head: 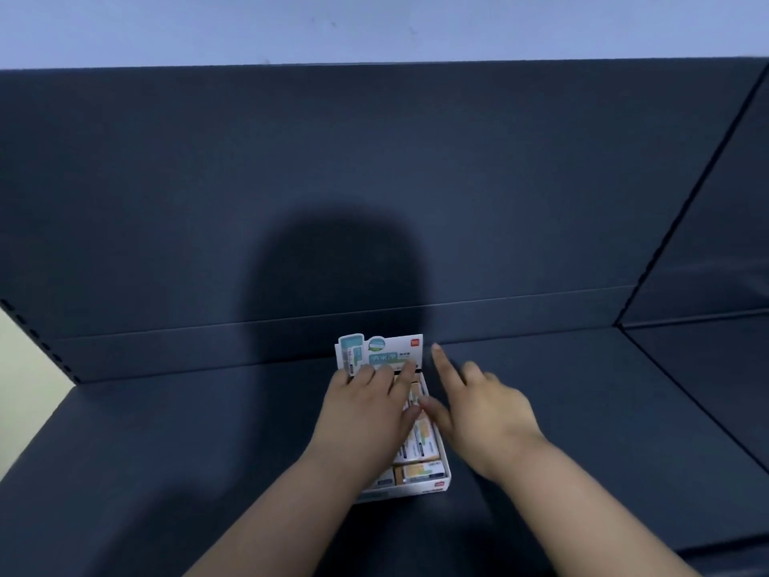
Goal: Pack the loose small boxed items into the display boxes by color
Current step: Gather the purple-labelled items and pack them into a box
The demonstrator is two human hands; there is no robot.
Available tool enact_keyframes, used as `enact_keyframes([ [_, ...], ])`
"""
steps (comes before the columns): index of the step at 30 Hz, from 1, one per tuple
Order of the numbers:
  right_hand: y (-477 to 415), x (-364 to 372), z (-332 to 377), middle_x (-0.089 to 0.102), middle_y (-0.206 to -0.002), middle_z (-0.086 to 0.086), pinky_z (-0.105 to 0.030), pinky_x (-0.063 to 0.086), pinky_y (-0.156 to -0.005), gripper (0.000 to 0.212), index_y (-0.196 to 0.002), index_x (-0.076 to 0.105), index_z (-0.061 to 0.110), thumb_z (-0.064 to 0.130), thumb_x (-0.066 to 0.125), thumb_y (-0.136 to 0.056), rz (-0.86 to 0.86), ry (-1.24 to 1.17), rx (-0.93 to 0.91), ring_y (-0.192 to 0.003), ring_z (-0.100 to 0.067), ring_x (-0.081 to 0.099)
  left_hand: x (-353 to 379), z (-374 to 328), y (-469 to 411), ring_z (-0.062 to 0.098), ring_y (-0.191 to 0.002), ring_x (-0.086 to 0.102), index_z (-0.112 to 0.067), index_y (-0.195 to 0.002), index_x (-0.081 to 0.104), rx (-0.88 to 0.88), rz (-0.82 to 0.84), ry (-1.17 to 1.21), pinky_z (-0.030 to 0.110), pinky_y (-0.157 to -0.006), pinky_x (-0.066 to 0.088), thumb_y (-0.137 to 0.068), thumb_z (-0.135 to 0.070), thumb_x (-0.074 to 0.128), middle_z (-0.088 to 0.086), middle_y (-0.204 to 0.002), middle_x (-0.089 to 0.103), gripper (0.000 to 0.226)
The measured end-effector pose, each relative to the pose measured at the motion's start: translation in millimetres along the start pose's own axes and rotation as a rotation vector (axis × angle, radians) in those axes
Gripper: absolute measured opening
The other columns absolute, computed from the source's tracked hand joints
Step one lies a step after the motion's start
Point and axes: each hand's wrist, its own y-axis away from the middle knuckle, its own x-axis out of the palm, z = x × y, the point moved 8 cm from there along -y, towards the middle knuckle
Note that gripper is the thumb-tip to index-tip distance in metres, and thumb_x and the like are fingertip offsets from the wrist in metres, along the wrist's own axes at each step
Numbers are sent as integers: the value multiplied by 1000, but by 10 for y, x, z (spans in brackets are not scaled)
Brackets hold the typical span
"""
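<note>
Fingers (405, 376) of the left hand (366, 414), in the head view, are lying straight and slightly apart, clamping nothing; they are resting flat across the top of the white display box (416, 489), their tips reaching the box's upright header card (395, 347); below the palm, toward the wrist, small boxed items (418, 471) with orange and white faces are sitting packed in rows inside the box; the right hand (487, 414) is reaching in just to the right of the box, its fingers (443, 364) stretched out and spread, holding nothing; its forefinger is pointing past the card's right edge, while its thumb is lying at the box's right wall, close beside the left thumb; whether that thumb is touching the box cannot be told; both forearms are stretching over a dark shelf (187, 431); beyond the fingertips a dark back panel (499, 181) is rising, and a rounded shadow (337, 276) is falling on it.
</note>
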Motion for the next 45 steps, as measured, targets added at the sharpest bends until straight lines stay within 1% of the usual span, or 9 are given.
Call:
enact_keyframes([
  [6,209,-120,-427,36,-133,-6,-38,36,-99,69,-151,-6,27,61,16,-95,-57,23,21,-125,-24,36,-110,-431,-96,21,-126,40,-23,-153,1,53,-44,17,38,-98,29,-98,-50,14,1,-137,43,62],
  [12,422,-269,-1055,38,-128,-4,-37,32,-101,68,-151,-7,28,61,12,-95,-75,132,-39,-120,-23,36,-234,-1052,-256,23,-113,51,-25,-147,33,31,-36,7,39,-89,37,-98,-45,36,1,-126,55,53],
  [16,633,-298,-1672,40,-128,-3,-37,34,-97,71,-152,-3,26,63,0,-91,-112,203,-78,-116,-22,40,-328,-1626,-327,22,-124,41,-26,-150,17,-11,-45,68,39,-97,29,-101,-42,26,0,-137,44,52],
  [18,719,-316,-2001,53,-114,-6,-39,43,-81,79,-151,20,22,61,-10,-89,-147,243,-92,-99,-24,53,-385,-1930,-373,21,-126,39,-27,-151,15,-58,-59,80,39,-99,27,-102,-42,24,-1,-139,42,52],
  [21,831,-265,-2512,62,-82,-6,-37,45,-53,79,-130,57,15,57,-1,-97,-226,220,-80,-66,-24,57,-437,-2341,-449,20,-128,38,-27,-151,13,-119,-48,99,38,-100,27,-102,-42,23,-2,-141,40,52],
  [23,892,-300,-2787,63,-83,-3,-36,47,-53,77,-125,62,15,57,3,-97,-266,218,-93,-67,-22,59,-458,-2585,-514,20,-125,42,-27,-150,19,-156,-25,115,37,-99,29,-102,-41,27,-3,-138,43,51],
  [27,966,-399,-3153,64,-94,-1,-36,50,-59,75,-124,63,16,57,6,-98,-300,192,-93,-76,-21,62,-581,-2953,-646,19,-88,62,-24,-127,60,-129,-24,174,37,-73,47,-81,-39,70,-2,-101,66,49],
  [32,893,-413,-3418,66,-101,-4,-37,52,-64,76,-123,64,16,57,5,-98,-287,163,-68,-84,-22,65,-647,-3154,-895,21,-127,38,-26,-151,12,-112,-96,150,37,-100,28,-103,-40,24,-2,-141,38,52],
  [45,626,-310,-4461,67,-91,-3,-38,51,-58,80,-117,68,15,57,3,-97,-330,209,41,-75,-23,65,-554,-3602,-1759,19,-127,36,-28,-151,10,0,1,147,35,-100,27,-103,-41,22,-4,-141,37,52],
])
